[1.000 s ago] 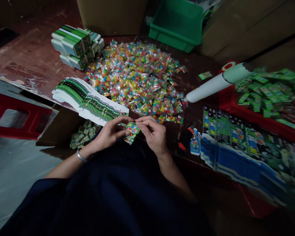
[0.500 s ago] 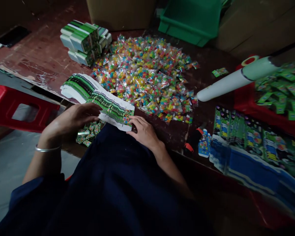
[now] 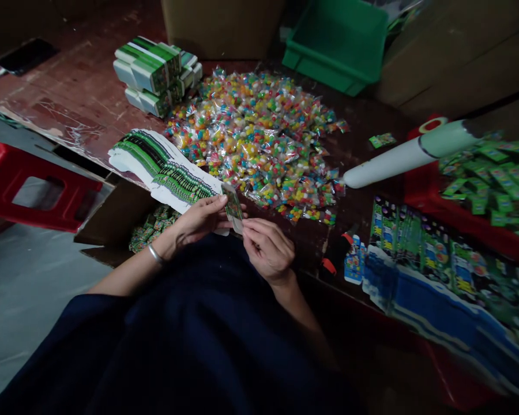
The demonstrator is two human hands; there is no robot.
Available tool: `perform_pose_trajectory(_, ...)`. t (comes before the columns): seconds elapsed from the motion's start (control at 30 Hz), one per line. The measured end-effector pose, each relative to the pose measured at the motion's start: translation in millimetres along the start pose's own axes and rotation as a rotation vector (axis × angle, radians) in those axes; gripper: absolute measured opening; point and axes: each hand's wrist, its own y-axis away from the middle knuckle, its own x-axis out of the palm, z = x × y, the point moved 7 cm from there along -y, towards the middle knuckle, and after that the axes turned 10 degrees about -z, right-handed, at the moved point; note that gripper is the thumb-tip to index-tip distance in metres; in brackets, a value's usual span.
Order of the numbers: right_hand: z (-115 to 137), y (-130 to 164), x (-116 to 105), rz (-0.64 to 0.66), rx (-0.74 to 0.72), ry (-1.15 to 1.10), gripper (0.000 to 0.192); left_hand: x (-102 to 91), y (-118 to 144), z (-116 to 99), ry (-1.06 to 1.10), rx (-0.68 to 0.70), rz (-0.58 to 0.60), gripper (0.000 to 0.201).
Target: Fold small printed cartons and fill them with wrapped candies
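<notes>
Between both hands is a small green printed candy box (image 3: 233,206), held upright near the table's front edge. My left hand (image 3: 201,218) grips its left side, thumb on top. The fingers of my right hand (image 3: 268,245) pinch its lower right corner. Just left of it, a fanned row of flat green-and-white box blanks (image 3: 164,164) lies along the edge. Behind the hands spreads a large heap of clear bags of colourful candies (image 3: 259,144). Below the blanks, an open cardboard carton (image 3: 116,216) holds many small green packs (image 3: 153,227).
Bundled blanks (image 3: 149,66) are stacked at the back left, near a phone (image 3: 26,56). A green tray (image 3: 333,63) stands behind the heap. To the right are a white pole (image 3: 389,164), a red bin (image 3: 471,213) of green packs and more blanks (image 3: 445,288). A red stool (image 3: 38,184) stands left.
The right hand has left the end of the fanned row and the left hand has moved right to meet it. A single box, opened out from flat, is now held between them.
</notes>
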Motion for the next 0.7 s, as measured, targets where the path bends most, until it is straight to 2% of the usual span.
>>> perform_pose_trajectory(0.1, 0, 5, 1, -0.012, 0.050, -0.003, 0.019, 10.6, -3, 0, 0.052, 0.007, 0.028, 0.048)
perform_pose_trajectory(0.23, -2, 9, -2, -0.079, 0.117, 0.020, 0.011, 10.6, -4, 0, 0.041, 0.022, 0.021, 0.055)
perform_pose_trajectory(0.37, -17, 16, -3, -0.131, 0.380, -0.050, 0.009, 10.2, -5, 3, 0.019, 0.021, 0.016, 0.059)
perform_pose_trajectory(0.43, -26, 19, -13, -0.206, 0.459, -0.058, 0.012, 9.1, -5, 4, 0.013, 0.010, 0.000, 0.058)
perform_pose_trajectory(0.5, -30, 17, -30, -0.302, 0.407, 0.009, 0.009, 6.2, -6, 2, 0.016, 0.002, -0.018, 0.057)
perform_pose_trajectory(0.57, -28, 12, -46, -0.321, 0.249, 0.129, 0.006, 0.6, -6, -6, 0.015, 0.036, -0.046, 0.057)
perform_pose_trajectory(0.63, -27, 9, -46, -0.184, 0.090, 0.214, 0.012, -5.0, -4, -18, 0.010, 0.105, -0.061, 0.057)
perform_pose_trajectory(0.7, -29, 12, -35, 0.031, 0.002, 0.249, 0.015, -6.9, -2, -26, 0.009, 0.146, -0.041, 0.057)
